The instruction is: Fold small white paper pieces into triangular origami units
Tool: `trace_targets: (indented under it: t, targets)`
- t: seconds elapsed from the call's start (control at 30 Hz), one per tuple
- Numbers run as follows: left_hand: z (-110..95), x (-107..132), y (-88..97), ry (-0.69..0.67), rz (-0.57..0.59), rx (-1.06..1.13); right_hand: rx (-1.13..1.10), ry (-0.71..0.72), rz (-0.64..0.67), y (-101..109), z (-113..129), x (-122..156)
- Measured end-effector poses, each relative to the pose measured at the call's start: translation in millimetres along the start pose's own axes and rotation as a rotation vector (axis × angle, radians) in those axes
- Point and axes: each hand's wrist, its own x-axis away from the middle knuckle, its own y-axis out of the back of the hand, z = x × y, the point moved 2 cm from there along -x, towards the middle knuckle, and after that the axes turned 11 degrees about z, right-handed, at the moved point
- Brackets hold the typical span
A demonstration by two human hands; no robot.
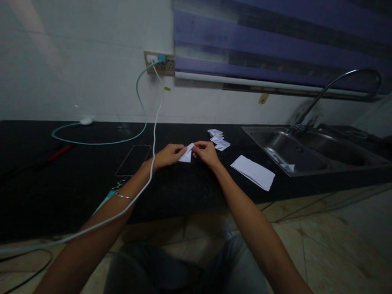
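Both my hands meet over the black countertop (53,176) and pinch one small folded white paper piece (186,155). My left hand (168,156) grips its left side with closed fingers; a thin bracelet circles that wrist. My right hand (206,152) pinches the paper's upper right edge. A small pile of folded white paper pieces (218,139) lies just behind my right hand. A stack of flat white paper sheets (253,171) rests to the right, near the counter's front edge.
A dark phone (134,160) lies left of my hands. A white cable (155,132) and a teal cable (99,141) run from the wall socket (158,62). A steel sink (311,153) with a curved tap (339,81) sits at right. A red pen-like object (60,152) lies far left.
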Motion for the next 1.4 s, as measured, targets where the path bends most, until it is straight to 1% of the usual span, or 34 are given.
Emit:
trace_targets:
  t: [0.07,0.13,0.2,0.27,0.33,0.4,0.5,0.7,0.87,0.93,1.03,1.2,1.27,1.4]
  targets:
    - [1,0,-2.2,-0.009,-0.018,-0.005,-0.053,0.007,-0.058,-1,1,0]
    - [0,-1,-3.6,-0.006,-0.068,-0.017,-0.084,0.037,-0.117,-1,3,1]
    - [0,-2,-4.2,0.019,-0.123,-0.033,-0.07,0.08,-0.176,1,8,2]
    - [0,-2,-4.0,0.05,-0.171,-0.05,0.005,0.13,-0.232,2,13,5]
    - [-1,-1,-3.6,0.057,-0.204,-0.075,0.132,0.178,-0.264,1,17,6]
    - [-2,0,-3.3,0.036,-0.225,-0.116,0.244,0.211,-0.265,-1,20,8]
    - [-7,1,-3.7,0.003,-0.231,-0.171,0.295,0.215,-0.254,-6,21,8]
    - [-15,3,-4.9,-0.034,-0.168,-0.222,0.216,0.159,-0.179,-7,12,4]
    - [-19,5,-2.9,-0.019,-0.186,-0.241,0.002,0.022,-0.173,-2,-2,-1]
    - [-19,5,-2.8,-0.005,-0.188,-0.234,-0.037,0.02,-0.162,-1,-6,-2]
    - [-19,4,-3.7,0.0,-0.196,-0.204,-0.011,0.039,-0.126,-2,-7,-2]
    - [-17,2,-5.0,-0.005,-0.236,-0.176,0.054,0.077,-0.082,-7,1,0]
    - [-16,1,-5.2,-0.013,-0.246,-0.188,0.073,0.099,-0.107,-9,6,1]
    - [-17,2,-5.3,-0.026,-0.238,-0.21,0.199,0.154,-0.223,-12,16,7]
